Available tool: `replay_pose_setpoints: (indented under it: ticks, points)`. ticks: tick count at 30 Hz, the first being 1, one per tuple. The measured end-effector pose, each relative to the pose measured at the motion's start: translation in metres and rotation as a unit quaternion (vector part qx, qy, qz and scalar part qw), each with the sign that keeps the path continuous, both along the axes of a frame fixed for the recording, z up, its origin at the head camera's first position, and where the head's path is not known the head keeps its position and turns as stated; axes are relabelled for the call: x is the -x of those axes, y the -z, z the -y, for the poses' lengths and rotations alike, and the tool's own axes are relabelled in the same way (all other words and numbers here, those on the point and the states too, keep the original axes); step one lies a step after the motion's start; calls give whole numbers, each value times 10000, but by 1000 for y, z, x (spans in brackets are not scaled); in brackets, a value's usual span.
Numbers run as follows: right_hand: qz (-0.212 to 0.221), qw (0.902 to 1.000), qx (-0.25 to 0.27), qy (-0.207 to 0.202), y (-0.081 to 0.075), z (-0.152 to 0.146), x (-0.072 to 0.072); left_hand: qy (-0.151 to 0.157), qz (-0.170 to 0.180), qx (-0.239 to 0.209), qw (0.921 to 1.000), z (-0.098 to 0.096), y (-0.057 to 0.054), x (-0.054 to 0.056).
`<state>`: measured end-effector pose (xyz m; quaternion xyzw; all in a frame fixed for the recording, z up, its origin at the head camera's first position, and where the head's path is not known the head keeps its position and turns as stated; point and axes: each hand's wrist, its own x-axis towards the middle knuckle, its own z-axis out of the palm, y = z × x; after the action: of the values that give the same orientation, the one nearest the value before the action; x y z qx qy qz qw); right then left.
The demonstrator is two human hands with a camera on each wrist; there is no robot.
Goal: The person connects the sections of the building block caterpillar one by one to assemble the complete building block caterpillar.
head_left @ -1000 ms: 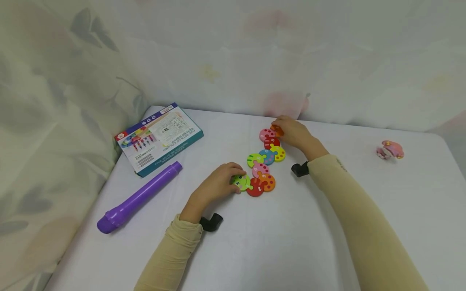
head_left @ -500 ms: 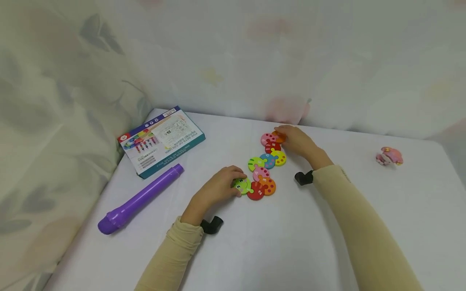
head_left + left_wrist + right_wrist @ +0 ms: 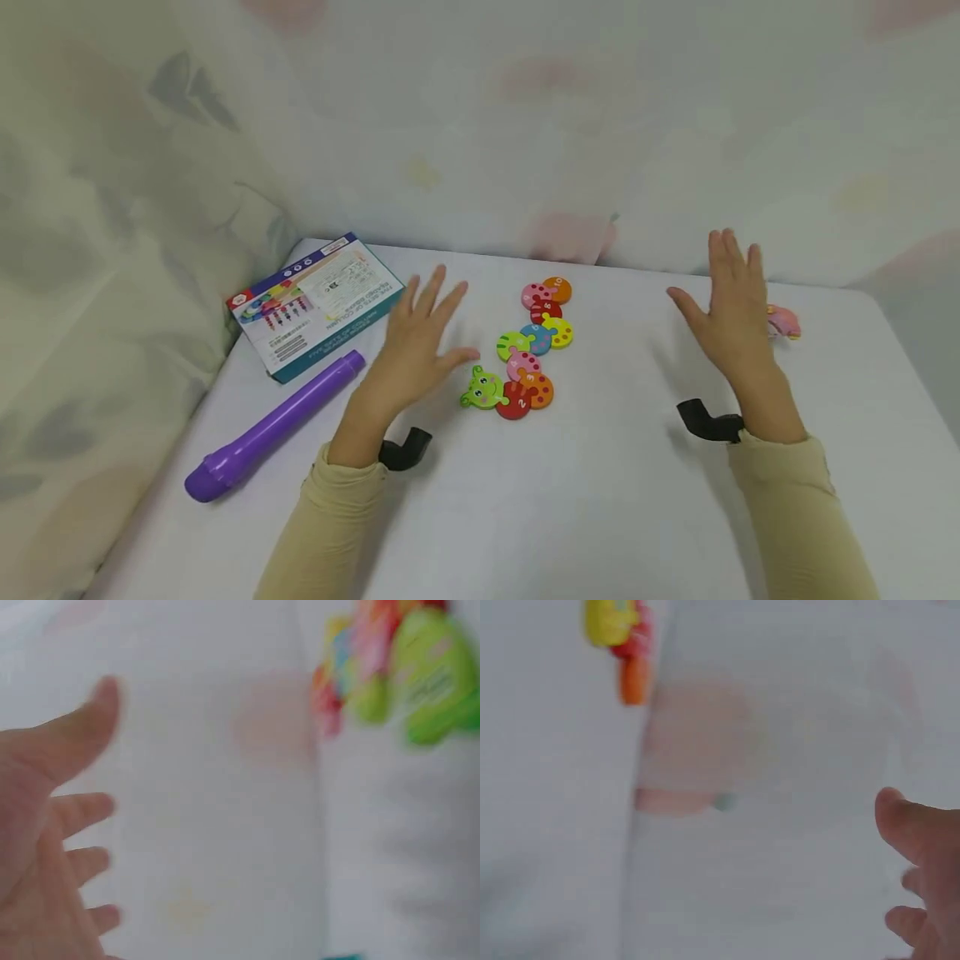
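Observation:
A caterpillar puzzle of round, numbered pieces lies joined in a zigzag on the white table. Its green smiling head [image 3: 483,389] is at the near left and its orange tail piece [image 3: 557,290] at the far end. Just left of the head, my left hand [image 3: 408,358] is raised with fingers spread, holding nothing. My right hand [image 3: 731,321] is up well to the right of the puzzle, fingers straight and thumb out, also holding nothing. In the left wrist view the green head [image 3: 435,675] shows blurred; the right wrist view catches the orange tail piece [image 3: 633,681].
A flat printed box [image 3: 318,304] lies at the back left, partly overlapped by the left fingertips in the head view. In front of it is a purple toy microphone [image 3: 273,429]. A small pink toy [image 3: 784,322] sits behind the right hand. Patterned curtains [image 3: 585,125] border the table.
Both hands have let go of the puzzle and risen. The left moved slightly left off the green head, the right moved far right off the orange tail piece. The puzzle stays joined.

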<state>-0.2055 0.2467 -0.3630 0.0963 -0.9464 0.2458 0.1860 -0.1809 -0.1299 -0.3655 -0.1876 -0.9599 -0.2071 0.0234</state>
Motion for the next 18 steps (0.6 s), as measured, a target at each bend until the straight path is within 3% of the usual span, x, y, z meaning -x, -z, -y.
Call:
replay_pose_setpoints:
  ticks: [3,5,9,18]
  points:
    - [360,9992,-111,113,-18,-10,-14,-372,-764,119,9963,9,-20,12]
    - [614,9979,-197,118,-24,-14,-22,-540,-950,164,9939,14,-28,18]
    - [894,9947,-452,217,-30,-16,-30,-711,-1039,217,9918,19,-35,26]
    - [1213,9871,-973,380,-25,-8,-30,-855,-825,454,9919,23,-28,30]
